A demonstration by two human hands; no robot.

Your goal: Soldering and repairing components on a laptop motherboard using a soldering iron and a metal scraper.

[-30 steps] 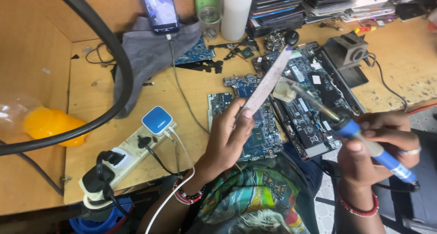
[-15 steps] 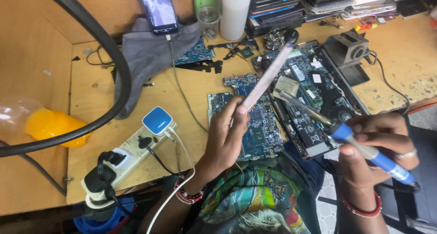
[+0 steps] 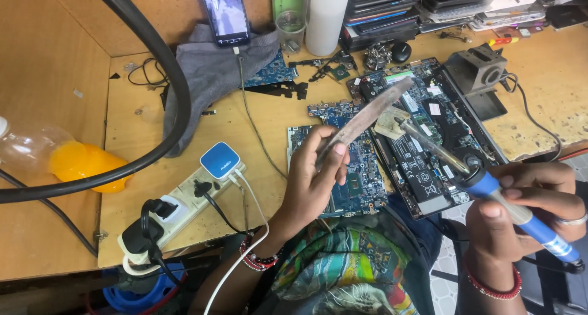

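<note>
My left hand [image 3: 315,183] pinches the lower end of a long flat grey strip [image 3: 366,116] that slants up to the right over a blue circuit board [image 3: 350,168]. My right hand [image 3: 527,214] grips a blue-handled soldering iron [image 3: 490,189]. Its metal shaft points up-left, and its tip [image 3: 401,122] touches a small pale pad right beside the strip's upper part. Below the tip lies an opened laptop [image 3: 429,137] with its black battery and boards showing.
A white power strip [image 3: 184,198] with a blue-white charger and black plugs lies at the table's front left. A phone [image 3: 225,11] leans on the back wall over a grey cloth [image 3: 208,76]. A thick black hose [image 3: 159,64], an orange-filled bottle [image 3: 79,162], a white cylinder [image 3: 324,18], stacked laptops [image 3: 392,8] and a grey iron stand [image 3: 481,70] surround the work.
The strip's top has swung slightly right toward the iron's tip. My right hand with the iron has shifted a little left and down; the tip now meets the pale pad.
</note>
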